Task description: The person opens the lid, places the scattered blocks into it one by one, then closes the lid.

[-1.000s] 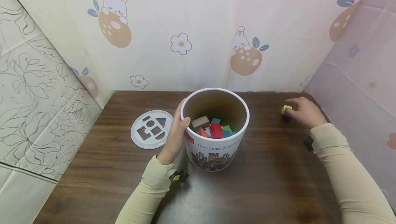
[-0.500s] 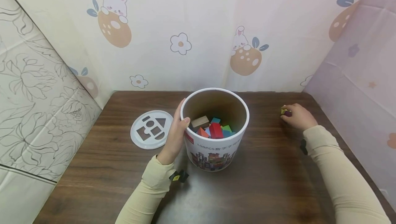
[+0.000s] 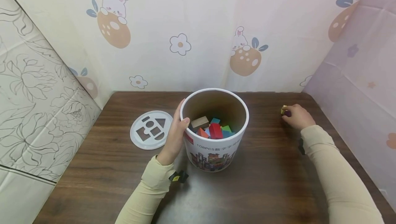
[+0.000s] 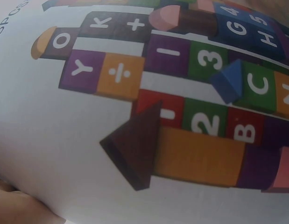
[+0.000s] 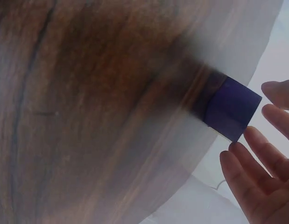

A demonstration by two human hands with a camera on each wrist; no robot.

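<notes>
My left hand (image 3: 176,129) holds the white bucket (image 3: 213,148) by its left side, thumb over the rim and fingers along the outer wall. In the left wrist view, the bucket's printed letter-and-number blocks (image 4: 200,154) fill most of the picture. Inside lie several coloured wooden blocks, among them a red block (image 3: 215,131) and a tan block (image 3: 199,123). At the back right of the table, my right hand (image 3: 298,116) has its finger and thumb around a small purple block (image 5: 234,108). A yellow face (image 3: 283,108) shows beside the purple, partly covered by the fingers.
A white lid (image 3: 151,130) with cut-out shapes lies left of the bucket on the brown wooden table (image 3: 260,182). Patterned cloth (image 3: 210,7) hangs behind the table and along both sides.
My right hand has moved slightly left and down around the block, bringing finger and thumb closer about it. The left hand and bucket have stayed in place.
</notes>
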